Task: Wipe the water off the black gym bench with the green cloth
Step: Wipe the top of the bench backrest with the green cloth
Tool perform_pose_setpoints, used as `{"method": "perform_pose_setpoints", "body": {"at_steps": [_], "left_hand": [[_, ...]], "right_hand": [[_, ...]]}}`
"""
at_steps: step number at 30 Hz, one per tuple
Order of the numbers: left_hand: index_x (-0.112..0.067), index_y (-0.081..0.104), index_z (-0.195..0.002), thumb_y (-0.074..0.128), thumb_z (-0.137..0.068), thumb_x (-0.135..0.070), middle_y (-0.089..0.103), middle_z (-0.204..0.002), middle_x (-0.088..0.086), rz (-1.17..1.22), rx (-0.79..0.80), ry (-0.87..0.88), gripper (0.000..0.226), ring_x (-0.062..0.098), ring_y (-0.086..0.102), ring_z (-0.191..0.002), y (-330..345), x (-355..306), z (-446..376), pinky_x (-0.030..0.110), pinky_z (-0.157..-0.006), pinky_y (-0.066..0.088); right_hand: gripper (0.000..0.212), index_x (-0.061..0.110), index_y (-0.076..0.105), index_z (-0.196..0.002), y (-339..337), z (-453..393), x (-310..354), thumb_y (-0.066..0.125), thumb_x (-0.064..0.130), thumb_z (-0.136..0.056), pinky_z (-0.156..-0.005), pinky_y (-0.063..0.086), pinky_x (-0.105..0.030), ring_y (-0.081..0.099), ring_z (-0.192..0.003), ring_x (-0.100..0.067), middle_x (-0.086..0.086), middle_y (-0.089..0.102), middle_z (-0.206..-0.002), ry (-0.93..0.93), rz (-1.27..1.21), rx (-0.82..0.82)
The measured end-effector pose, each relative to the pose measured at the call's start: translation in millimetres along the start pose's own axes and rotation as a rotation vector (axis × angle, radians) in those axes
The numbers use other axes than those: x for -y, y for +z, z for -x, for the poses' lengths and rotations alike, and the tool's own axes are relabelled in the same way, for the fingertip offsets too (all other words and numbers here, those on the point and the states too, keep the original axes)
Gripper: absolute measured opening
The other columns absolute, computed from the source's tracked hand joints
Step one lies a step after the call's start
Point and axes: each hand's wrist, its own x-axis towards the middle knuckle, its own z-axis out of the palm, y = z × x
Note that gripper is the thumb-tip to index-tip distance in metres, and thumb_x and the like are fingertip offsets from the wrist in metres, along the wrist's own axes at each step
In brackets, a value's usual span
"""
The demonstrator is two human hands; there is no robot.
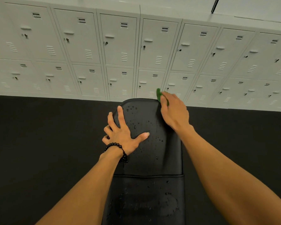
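The surface [152, 143] at the frame centre was glossy black, dotted with water drops. The cloth [159, 95] was green. Lockers [120, 46] above were pale grey, the floor [39, 143] black, the bead bracelet [115, 146] black.

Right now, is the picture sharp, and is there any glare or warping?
Head view: wide-angle warping bends the lockers; soft sheen on the black bench shows droplets clearly; right hand with the green cloth looks slightly blurred; left hand sharp.

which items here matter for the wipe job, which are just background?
Job: green cloth gripped in right hand; black gym bench, water drops on it; left hand spread on bench.
Background: lockers, black floor, bead bracelet.
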Motion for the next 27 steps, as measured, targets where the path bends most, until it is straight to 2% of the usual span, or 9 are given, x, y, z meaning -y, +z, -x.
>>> {"method": "perform_pose_setpoints", "body": {"at_steps": [1, 5, 9, 11, 15, 17, 22, 25, 27], "left_hand": [[-0.039, -0.034, -0.144, 0.059, -0.062, -0.086, -0.024, -0.157, 0.004, 0.001, 0.003, -0.002, 0.133, 0.039, 0.018, -0.136, 0, 0, 0, 0.057, -0.104, 0.029], [-0.039, -0.034, -0.144, 0.060, -0.061, -0.085, -0.025, -0.157, 0.003, 0.017, 0.007, -0.005, 0.134, 0.039, 0.018, -0.137, -1, 0, 0, 0.058, -0.105, 0.028], [-0.039, -0.035, -0.144, 0.057, -0.061, -0.088, -0.026, -0.157, 0.003, 0.006, 0.006, 0.000, 0.133, 0.039, 0.015, -0.137, -1, 0, 1, 0.057, -0.105, 0.027], [-0.037, -0.034, -0.145, 0.056, -0.061, -0.088, -0.024, -0.157, 0.003, 0.004, 0.001, -0.002, 0.133, 0.039, 0.017, -0.137, 1, 1, 0, 0.057, -0.105, 0.028], [-0.033, -0.026, -0.148, 0.056, -0.060, -0.089, -0.022, -0.157, 0.003, -0.008, -0.018, -0.009, 0.132, 0.037, 0.017, -0.137, 3, 2, -1, 0.054, -0.105, 0.029], [-0.035, -0.029, -0.147, 0.057, -0.061, -0.087, -0.023, -0.156, 0.002, 0.004, -0.010, 0.004, 0.132, 0.037, 0.017, -0.137, 2, 3, -1, 0.054, -0.105, 0.029], [-0.038, -0.035, -0.144, 0.057, -0.064, -0.086, -0.026, -0.156, 0.003, 0.000, 0.010, 0.013, 0.132, 0.039, 0.015, -0.138, 0, 1, -1, 0.057, -0.105, 0.029], [-0.037, -0.037, -0.143, 0.056, -0.064, -0.087, -0.027, -0.156, 0.003, -0.009, 0.018, 0.010, 0.132, 0.039, 0.014, -0.139, -1, 0, -1, 0.057, -0.105, 0.029], [-0.037, -0.038, -0.142, 0.056, -0.063, -0.087, -0.028, -0.155, 0.003, -0.012, 0.026, 0.007, 0.132, 0.040, 0.013, -0.139, -1, 0, -1, 0.057, -0.106, 0.028]], "right_hand": [[0.036, 0.024, 0.059, -0.130, 4, -6, 15, 0.035, 0.036, -0.106, -0.086, 0.047, -0.040, 0.060, -0.108, -0.026, -0.002, 0.060, -0.126, 0.038, 0.004, 0.011], [0.035, 0.026, 0.063, -0.128, 18, -1, 39, 0.042, 0.037, -0.103, -0.083, 0.048, -0.035, 0.062, -0.101, -0.018, 0.004, 0.064, -0.122, -0.405, 0.086, 0.065], [0.031, 0.030, 0.068, -0.103, 12, -21, 39, 0.042, 0.046, -0.099, -0.069, 0.042, -0.033, 0.063, -0.089, -0.023, 0.004, 0.067, -0.097, -0.137, 0.136, 0.055], [0.038, 0.027, 0.068, -0.090, 24, -33, 61, 0.039, 0.050, -0.098, -0.068, 0.041, -0.033, 0.061, -0.082, -0.023, 0.003, 0.067, -0.090, -0.135, 0.172, 0.107], [0.043, 0.029, 0.072, -0.104, 45, -23, 98, 0.035, 0.050, -0.102, -0.071, 0.044, -0.032, 0.063, -0.086, -0.018, 0.007, 0.067, -0.102, -0.531, 0.151, 0.232], [0.044, 0.031, 0.070, -0.108, 39, -25, 90, 0.033, 0.053, -0.102, -0.072, 0.045, -0.032, 0.063, -0.090, -0.017, 0.007, 0.067, -0.105, -0.553, 0.141, 0.259], [0.050, 0.020, 0.052, -0.069, 4, -20, 17, 0.033, 0.053, -0.102, -0.058, 0.036, -0.032, 0.055, -0.066, -0.021, 0.005, 0.056, -0.069, -0.044, 0.080, 0.012], [0.050, 0.018, 0.045, -0.059, -9, -6, -4, 0.040, 0.042, -0.102, -0.055, 0.034, -0.030, 0.050, -0.057, -0.020, 0.000, 0.052, -0.060, 0.347, -0.175, -0.085], [0.048, 0.016, 0.050, -0.059, -7, -12, 7, 0.042, 0.037, -0.102, -0.058, 0.038, -0.030, 0.053, -0.060, -0.021, -0.001, 0.055, -0.062, 0.406, -0.144, -0.060]]}}
